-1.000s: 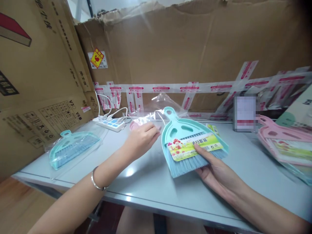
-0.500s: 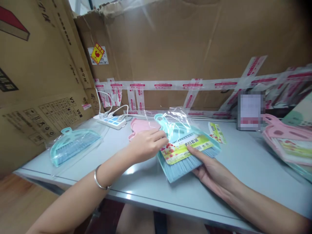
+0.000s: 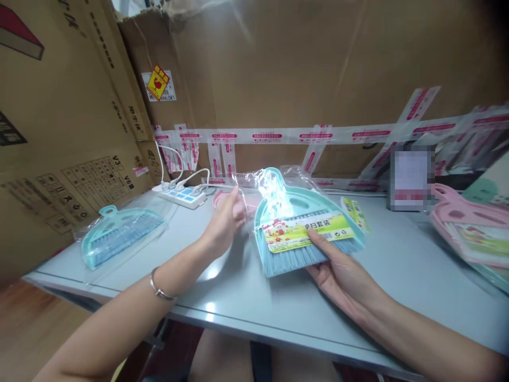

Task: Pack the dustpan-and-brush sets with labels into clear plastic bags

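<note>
My right hand (image 3: 338, 265) grips a teal dustpan (image 3: 296, 199) with a blue-bristled brush (image 3: 292, 261) set in it, thumb on top and fingers underneath. A yellow-green printed card (image 3: 306, 232) lies across the brush. Clear plastic bag film (image 3: 254, 183) covers the set and stretches out to the left. At that side, my left hand (image 3: 225, 223) pinches the edge of the film, its fingertips partly hidden. Behind the left hand lies a pink dustpan (image 3: 250, 201), largely covered.
Another bagged teal dustpan set (image 3: 123, 233) lies at the left of the grey table (image 3: 246, 305). A white power strip (image 3: 183, 195) with cables, a loose card (image 3: 355, 214) and a phone-like screen (image 3: 411, 178) stand or lie at the back. Pink dustpans (image 3: 473, 223) are stacked right. Cardboard (image 3: 278, 69) walls the rear.
My left hand has moved left, away from the dustpan, drawing the plastic film outward. The teal set has tipped up slightly, showing more of its card and handle.
</note>
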A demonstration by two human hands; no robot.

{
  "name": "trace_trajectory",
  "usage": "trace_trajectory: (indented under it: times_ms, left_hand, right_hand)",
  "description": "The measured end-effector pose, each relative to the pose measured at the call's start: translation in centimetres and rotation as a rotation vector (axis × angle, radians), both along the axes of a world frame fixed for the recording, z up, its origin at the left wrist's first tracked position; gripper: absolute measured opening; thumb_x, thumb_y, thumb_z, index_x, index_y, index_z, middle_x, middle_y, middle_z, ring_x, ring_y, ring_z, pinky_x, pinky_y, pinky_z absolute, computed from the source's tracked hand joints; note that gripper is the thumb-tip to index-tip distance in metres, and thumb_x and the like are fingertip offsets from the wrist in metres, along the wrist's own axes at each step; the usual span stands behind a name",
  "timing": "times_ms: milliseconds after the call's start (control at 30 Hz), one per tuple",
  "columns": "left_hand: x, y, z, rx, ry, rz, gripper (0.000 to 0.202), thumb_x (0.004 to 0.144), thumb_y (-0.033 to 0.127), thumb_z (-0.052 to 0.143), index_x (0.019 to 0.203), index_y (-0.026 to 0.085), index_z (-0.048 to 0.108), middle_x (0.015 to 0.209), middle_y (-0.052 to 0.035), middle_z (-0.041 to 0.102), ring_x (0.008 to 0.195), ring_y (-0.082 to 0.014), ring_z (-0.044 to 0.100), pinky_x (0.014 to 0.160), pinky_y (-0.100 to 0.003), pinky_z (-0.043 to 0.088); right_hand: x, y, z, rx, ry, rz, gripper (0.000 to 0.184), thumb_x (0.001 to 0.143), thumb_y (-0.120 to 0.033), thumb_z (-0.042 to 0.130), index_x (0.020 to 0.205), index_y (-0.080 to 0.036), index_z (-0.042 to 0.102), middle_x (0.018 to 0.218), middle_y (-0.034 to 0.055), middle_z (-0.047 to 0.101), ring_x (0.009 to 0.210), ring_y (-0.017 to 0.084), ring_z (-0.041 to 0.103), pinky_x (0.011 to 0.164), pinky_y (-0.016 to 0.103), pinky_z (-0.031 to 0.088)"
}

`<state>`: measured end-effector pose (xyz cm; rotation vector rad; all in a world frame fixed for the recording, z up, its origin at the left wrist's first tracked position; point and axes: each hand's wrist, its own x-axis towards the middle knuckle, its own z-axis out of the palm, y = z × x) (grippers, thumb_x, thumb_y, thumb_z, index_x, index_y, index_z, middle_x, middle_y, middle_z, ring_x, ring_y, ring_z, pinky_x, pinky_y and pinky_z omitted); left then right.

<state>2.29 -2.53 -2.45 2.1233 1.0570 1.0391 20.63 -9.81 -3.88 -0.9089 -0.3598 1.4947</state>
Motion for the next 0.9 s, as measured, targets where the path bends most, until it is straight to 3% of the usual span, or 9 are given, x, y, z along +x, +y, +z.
trace_trajectory:
  times_ms: [33, 100, 233, 367, 467, 667, 767, 833, 900]
  left_hand:
    - [0.4, -0.1, -0.2, -0.220, -0.105, -0.086, 0.067, 0.094, 0.049, -0.003, 0.134, 0.016, 0.039, 0.111, -0.0169, 0.064, 0.094, -0.0211, 0.065, 0.077, -0.036, 0.053]
    - [1.2, -0.6, -0.5, -0.589, -0.399, -0.134, 0.065, 0.093, 0.058, 0.011, 0.124, 0.017, 0.051, 0.106, -0.0133, 0.068, 0.093, -0.0223, 0.066, 0.079, -0.036, 0.053]
    - [2.1, -2.1, -0.7, -0.860, -0.577, -0.095, 0.050, 0.086, 0.057, 0.045, 0.118, 0.020, 0.056, 0.108, -0.0102, 0.069, 0.095, -0.0233, 0.066, 0.076, -0.035, 0.053]
    - [2.1, -2.8, -0.9, -0.865, -0.534, -0.193, 0.059, 0.071, 0.034, 0.075, 0.123, 0.020, 0.051, 0.117, -0.0127, 0.065, 0.098, -0.0231, 0.065, 0.070, -0.030, 0.053]
    - [2.0, -2.6, -1.1, -0.836, -0.536, -0.172, 0.064, 0.064, 0.021, 0.079, 0.122, 0.019, 0.050, 0.120, -0.0132, 0.063, 0.099, -0.0220, 0.064, 0.071, -0.028, 0.053]
    - [0.6, -1.1, -0.4, -0.849, -0.536, -0.141, 0.054, 0.061, 0.015, 0.077, 0.111, 0.015, 0.057, 0.108, -0.0129, 0.068, 0.094, -0.0218, 0.066, 0.071, -0.027, 0.054]
    - [-0.3, -0.3, 0.3, -0.835, -0.525, -0.117, 0.048, 0.062, 0.015, 0.076, 0.107, 0.016, 0.060, 0.106, -0.0120, 0.069, 0.092, -0.0205, 0.067, 0.071, -0.026, 0.054]
    - [-0.6, 0.0, 0.5, -0.833, -0.528, -0.113, 0.043, 0.063, 0.015, 0.074, 0.104, 0.015, 0.063, 0.106, -0.0128, 0.069, 0.091, -0.0206, 0.067, 0.071, -0.026, 0.055]
    - [-0.7, 0.1, 0.6, -0.837, -0.525, -0.135, 0.041, 0.064, 0.015, 0.073, 0.103, 0.015, 0.064, 0.106, -0.0135, 0.069, 0.091, -0.0216, 0.067, 0.072, -0.028, 0.055]
  right_hand:
    - [-0.1, 0.0, 0.0, -0.003, -0.012, 0.003, 0.047, 0.077, -0.013, 0.069, 0.122, -0.023, 0.057, 0.106, 0.0033, 0.070, 0.088, 0.017, 0.069, 0.074, 0.024, 0.060]
    - [-0.4, 0.1, -0.1, -0.012, -0.037, 0.002, 0.049, 0.076, -0.014, 0.071, 0.121, -0.024, 0.057, 0.105, 0.0033, 0.070, 0.090, 0.018, 0.068, 0.075, 0.025, 0.060]
    - [-0.7, 0.7, -0.1, 0.002, -0.062, -0.015, 0.051, 0.071, -0.015, 0.075, 0.119, -0.023, 0.058, 0.101, 0.0033, 0.071, 0.092, 0.019, 0.068, 0.075, 0.025, 0.060]
    - [-0.8, 1.4, 0.0, -0.010, -0.059, -0.027, 0.050, 0.070, -0.012, 0.075, 0.116, -0.023, 0.059, 0.098, 0.0026, 0.071, 0.088, 0.019, 0.068, 0.074, 0.026, 0.060]
    - [-0.8, 1.6, 0.2, -0.030, -0.057, 0.014, 0.046, 0.073, -0.010, 0.070, 0.115, -0.022, 0.058, 0.097, 0.0028, 0.071, 0.083, 0.018, 0.069, 0.073, 0.027, 0.061]
    - [1.8, 1.4, 0.1, -0.041, -0.096, 0.205, 0.027, 0.079, -0.018, 0.066, 0.106, -0.017, 0.061, 0.092, 0.0065, 0.071, 0.075, 0.016, 0.069, 0.068, 0.023, 0.060]
    - [4.8, 1.4, -0.4, -0.028, -0.312, 0.315, 0.020, 0.075, -0.031, 0.072, 0.080, -0.015, 0.061, 0.064, 0.0034, 0.066, 0.050, 0.010, 0.061, 0.047, 0.015, 0.054]
    - [6.5, 1.5, -0.6, 0.043, -0.459, 0.284, 0.030, 0.070, -0.037, 0.076, 0.068, -0.017, 0.053, 0.048, -0.0044, 0.053, 0.037, 0.005, 0.047, 0.034, 0.010, 0.042]
    - [7.3, 1.7, -0.6, 0.117, -0.500, 0.201, 0.033, 0.064, -0.033, 0.081, 0.074, -0.019, 0.053, 0.051, -0.0067, 0.054, 0.042, 0.005, 0.050, 0.038, 0.010, 0.043]
